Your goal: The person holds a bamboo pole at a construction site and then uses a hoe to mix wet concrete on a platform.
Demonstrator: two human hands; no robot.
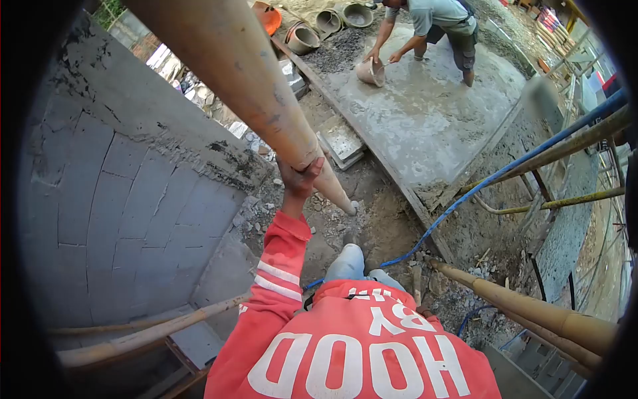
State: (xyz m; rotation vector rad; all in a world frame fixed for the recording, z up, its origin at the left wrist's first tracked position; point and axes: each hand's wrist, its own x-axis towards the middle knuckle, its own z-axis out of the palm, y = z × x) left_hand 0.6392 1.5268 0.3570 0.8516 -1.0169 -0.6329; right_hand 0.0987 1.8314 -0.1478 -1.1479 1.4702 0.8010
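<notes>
Left-hand (299,179) fingers wrapped round slanted pole (249,80), steadying it; lower end near rubble (325,223). Right fingers: can't tell. Any shift likely needs firm grip, foot controlled.

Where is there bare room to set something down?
Probably the dirt patch between the held bamboo pole's foot and the wooden board edging the concrete. It's crowded at lower right, with leaning poles and rubble, and up top among buckets.
</notes>
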